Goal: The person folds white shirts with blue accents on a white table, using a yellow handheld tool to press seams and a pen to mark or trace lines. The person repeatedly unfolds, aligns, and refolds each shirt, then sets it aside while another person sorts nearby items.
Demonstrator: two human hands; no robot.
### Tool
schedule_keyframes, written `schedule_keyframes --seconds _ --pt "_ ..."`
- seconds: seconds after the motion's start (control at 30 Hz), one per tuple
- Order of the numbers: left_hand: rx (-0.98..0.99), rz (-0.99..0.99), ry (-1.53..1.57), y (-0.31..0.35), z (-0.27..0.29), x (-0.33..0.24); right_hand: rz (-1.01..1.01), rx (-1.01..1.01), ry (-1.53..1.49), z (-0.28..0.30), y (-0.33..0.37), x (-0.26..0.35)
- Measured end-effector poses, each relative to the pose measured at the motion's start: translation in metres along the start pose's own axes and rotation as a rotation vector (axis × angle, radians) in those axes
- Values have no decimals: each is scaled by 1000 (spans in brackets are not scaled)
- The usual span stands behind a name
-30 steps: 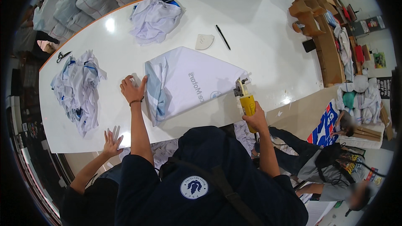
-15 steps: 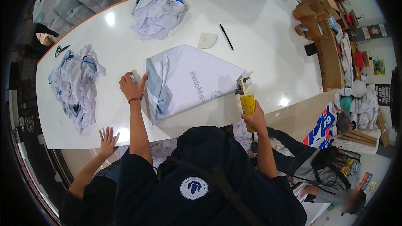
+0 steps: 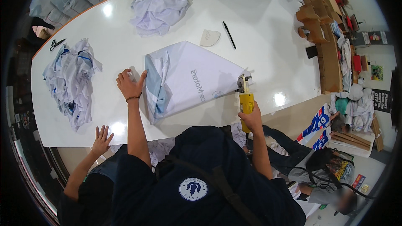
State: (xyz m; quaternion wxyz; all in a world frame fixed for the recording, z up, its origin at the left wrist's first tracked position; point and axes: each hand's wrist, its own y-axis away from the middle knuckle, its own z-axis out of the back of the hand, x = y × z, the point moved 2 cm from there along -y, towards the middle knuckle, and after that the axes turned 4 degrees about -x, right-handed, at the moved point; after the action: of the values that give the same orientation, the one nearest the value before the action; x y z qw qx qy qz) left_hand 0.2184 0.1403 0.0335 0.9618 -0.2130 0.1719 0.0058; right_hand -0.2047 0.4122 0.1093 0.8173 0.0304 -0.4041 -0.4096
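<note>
A folded piece of white fabric (image 3: 201, 69) with a light blue part and grey print lies on the table. At its right-hand tip stands a yellow electric rotary cutter (image 3: 247, 104), its round blade head right by the fabric's corner. My right hand (image 3: 251, 119) is wrapped round the cutter's body. My left hand (image 3: 130, 84) rests on the tabletop with fingers spread, the thumb close against the fabric's left edge. A pale fan-shaped template (image 3: 210, 38) and a black pen (image 3: 229, 35) lie beyond the fabric.
On the white table (image 3: 268, 25) sit a heap of white and blue cloth (image 3: 73, 83) at left, another cloth pile (image 3: 161, 10) at the back, and scissors (image 3: 56, 44). A co-worker's hand (image 3: 101, 140) touches the near left edge. Cardboard boxes (image 3: 328, 58) stand at right.
The view has shifted slightly. My cutter has turned a little more upright, its head still by the fabric tip. A person at right has moved a red, white and blue piece.
</note>
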Motion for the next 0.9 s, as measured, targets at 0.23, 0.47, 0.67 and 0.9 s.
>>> schedule_keyframes --seconds 0.23,0.47,0.67,0.9 --pt "2 3 20 -2 1 -1 -87 -2 -64 -9 1 8" --pt "55 61 50 -4 4 -5 -31 -49 -62 -20 -3 -3" --pt "88 79 36 -5 3 -4 -36 -74 -119 -31 -5 -11" --pt "104 88 26 -6 4 -5 -189 -78 -178 -35 1 15"
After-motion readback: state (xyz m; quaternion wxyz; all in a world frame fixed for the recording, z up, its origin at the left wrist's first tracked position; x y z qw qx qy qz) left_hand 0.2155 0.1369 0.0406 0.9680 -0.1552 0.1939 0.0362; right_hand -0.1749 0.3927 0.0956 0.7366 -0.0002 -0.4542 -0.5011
